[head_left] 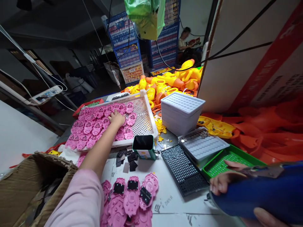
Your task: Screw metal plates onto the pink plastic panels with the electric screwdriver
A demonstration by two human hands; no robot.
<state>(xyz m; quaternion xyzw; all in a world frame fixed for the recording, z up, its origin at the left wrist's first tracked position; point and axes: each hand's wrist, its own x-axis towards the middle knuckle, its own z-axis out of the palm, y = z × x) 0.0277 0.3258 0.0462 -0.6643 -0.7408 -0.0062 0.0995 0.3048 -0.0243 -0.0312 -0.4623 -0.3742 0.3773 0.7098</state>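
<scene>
My left hand (116,119), in a pink sleeve, reaches over the white perforated tray (151,121) and touches the pink plastic toy shells (97,127) laid in rows there. Its fingers look spread, with the tips partly hidden among the shells. Nearer me lies a pile of similar pink shells (131,200), some with black rectangular pieces. At the lower right, curled fingers (220,183) show against a large blurred blue object (258,195). I cannot tell whether those fingers are my right hand or what the blue object is.
A green box (145,154) stands beside scattered dark squares (125,157). Small screws fill part of a black tray (181,168). Stacked white trays (181,116) stand behind, near a green tray (227,159). Orange-yellow parts (170,82) are heaped behind; a cardboard box (30,186) is left.
</scene>
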